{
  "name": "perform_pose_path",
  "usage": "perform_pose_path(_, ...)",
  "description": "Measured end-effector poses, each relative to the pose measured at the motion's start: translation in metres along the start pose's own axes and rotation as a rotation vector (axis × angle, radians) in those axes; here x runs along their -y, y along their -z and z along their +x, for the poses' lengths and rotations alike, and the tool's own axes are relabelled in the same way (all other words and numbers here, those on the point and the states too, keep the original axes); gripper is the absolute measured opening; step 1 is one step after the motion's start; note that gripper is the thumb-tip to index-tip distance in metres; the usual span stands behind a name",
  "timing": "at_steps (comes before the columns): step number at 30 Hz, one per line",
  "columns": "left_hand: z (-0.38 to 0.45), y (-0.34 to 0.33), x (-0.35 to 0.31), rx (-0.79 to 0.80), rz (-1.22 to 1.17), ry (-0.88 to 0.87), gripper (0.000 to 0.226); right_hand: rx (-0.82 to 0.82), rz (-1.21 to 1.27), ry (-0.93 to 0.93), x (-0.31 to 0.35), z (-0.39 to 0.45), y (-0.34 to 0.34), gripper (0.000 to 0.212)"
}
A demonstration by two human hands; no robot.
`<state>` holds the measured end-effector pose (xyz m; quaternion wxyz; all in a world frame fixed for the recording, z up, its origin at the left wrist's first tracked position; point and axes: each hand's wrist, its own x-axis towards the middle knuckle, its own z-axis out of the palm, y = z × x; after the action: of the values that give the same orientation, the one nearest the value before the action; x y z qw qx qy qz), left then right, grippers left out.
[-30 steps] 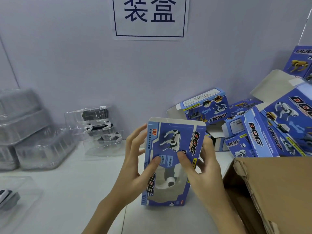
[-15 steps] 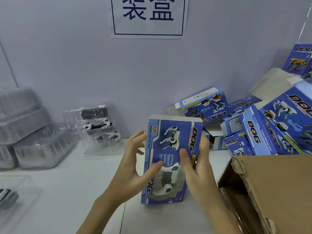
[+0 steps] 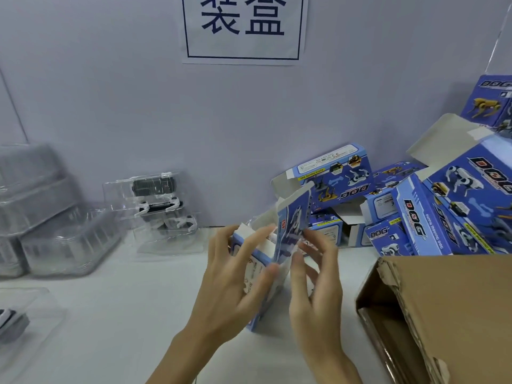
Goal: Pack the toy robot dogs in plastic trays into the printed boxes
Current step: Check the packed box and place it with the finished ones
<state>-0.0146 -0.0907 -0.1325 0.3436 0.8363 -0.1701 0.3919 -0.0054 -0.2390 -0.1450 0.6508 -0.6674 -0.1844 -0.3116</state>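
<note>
From the head camera, both hands meet at the centre of the white table (image 3: 119, 314) on one blue printed box (image 3: 288, 239), which stands on end with its open top flap raised; the picture is blurred here, so the print on the box is hard to read; the left hand (image 3: 235, 278) spreads its fingers over the box's left side, thumb and fingertips pressed to the card, holding it; the right hand (image 3: 313, 281) grips the box's right edge, thumb to the front and fingers curled behind, so it too is closed around the box; whether a tray already sits inside the box cannot be told

To the left rear, against the wall, a stack of clear plastic trays (image 3: 163, 209) holds black and white toy robot dogs (image 3: 155, 185); further left stands a pile of clear trays (image 3: 47, 225), blurred, contents unclear; at the left edge of the table another tray with a dog (image 3: 13, 320) lies flat, well apart from the hands

On the right a heap of blue printed boxes (image 3: 432, 217) lies tumbled against the wall, several with flaps open, one box (image 3: 335, 173) lying on its side just behind the held one; in the near right corner an open brown cardboard carton (image 3: 443, 314) stands beside the right hand; on the wall above hangs a white paper sign (image 3: 243, 29) with dark characters
</note>
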Motion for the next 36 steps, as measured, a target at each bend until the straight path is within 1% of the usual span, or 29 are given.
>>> perform_pose_path(1,-0.001,0.001,0.001,-0.005,-0.114,0.05,0.045,0.041,0.031,-0.023,0.001,-0.001,0.0,0.046)
perform_pose_path(2,0.0,0.002,0.003,-0.057,-0.246,0.109,0.044,0.089,0.065,-0.049,0.002,-0.001,0.0,0.056)
perform_pose_path(4,0.004,0.005,0.008,-0.164,-0.479,0.215,0.039,0.171,0.13,-0.127,0.003,0.0,-0.001,0.084)
perform_pose_path(5,0.007,0.007,0.012,-0.156,-0.558,0.255,0.035,0.18,0.127,-0.163,0.004,0.002,-0.002,0.099)
perform_pose_path(6,0.008,0.009,0.015,-0.11,-0.591,0.286,0.033,0.156,0.091,-0.184,0.005,0.003,-0.003,0.112)
perform_pose_path(7,0.009,0.01,0.018,-0.045,-0.585,0.302,0.035,0.109,0.048,-0.19,0.004,0.004,-0.004,0.118)
perform_pose_path(8,0.009,0.01,0.02,0.023,-0.565,0.301,0.039,0.057,0.025,-0.187,0.002,0.005,-0.003,0.119)
perform_pose_path(10,0.004,0.006,0.024,0.13,-0.512,0.292,0.052,-0.012,0.041,-0.168,-0.003,0.008,0.0,0.108)
perform_pose_path(12,-0.002,-0.001,0.031,0.194,-0.402,0.345,0.072,-0.005,0.062,-0.143,-0.009,0.014,0.008,0.101)
perform_pose_path(14,-0.008,-0.004,0.042,0.272,-0.342,0.462,0.09,0.049,0.041,-0.135,-0.015,0.021,0.017,0.103)
perform_pose_path(16,-0.013,-0.002,0.055,0.375,-0.386,0.563,0.105,0.124,0.03,-0.149,-0.017,0.025,0.021,0.096)
perform_pose_path(18,-0.018,0.001,0.064,0.46,-0.44,0.582,0.114,0.18,0.061,-0.173,-0.019,0.025,0.023,0.092)
perform_pose_path(19,-0.02,0.001,0.067,0.474,-0.464,0.57,0.116,0.206,0.091,-0.188,-0.02,0.025,0.025,0.092)
perform_pose_path(21,-0.02,0.001,0.067,0.442,-0.547,0.573,0.116,0.261,0.163,-0.234,-0.021,0.026,0.027,0.094)
perform_pose_path(25,-0.014,0.003,0.068,0.386,-0.781,0.639,0.099,0.412,0.351,-0.353,-0.02,0.029,0.028,0.098)
perform_pose_path(27,-0.014,0.004,0.067,0.37,-0.825,0.68,0.093,0.505,0.344,-0.366,-0.02,0.027,0.023,0.095)
perform_pose_path(29,-0.016,0.001,0.065,0.315,-0.834,0.726,0.084,0.527,0.243,-0.381,-0.02,0.024,0.019,0.092)
perform_pose_path(32,-0.013,-0.007,0.058,0.132,-0.865,0.801,0.067,0.432,0.056,-0.48,-0.026,0.023,0.017,0.092)
perform_pose_path(34,-0.008,-0.009,0.055,-0.025,-0.897,0.862,0.06,0.428,0.007,-0.554,-0.032,0.023,0.017,0.08)
perform_pose_path(36,-0.004,-0.008,0.054,-0.158,-0.958,0.93,0.053,0.438,-0.007,-0.625,-0.038,0.021,0.016,0.061)
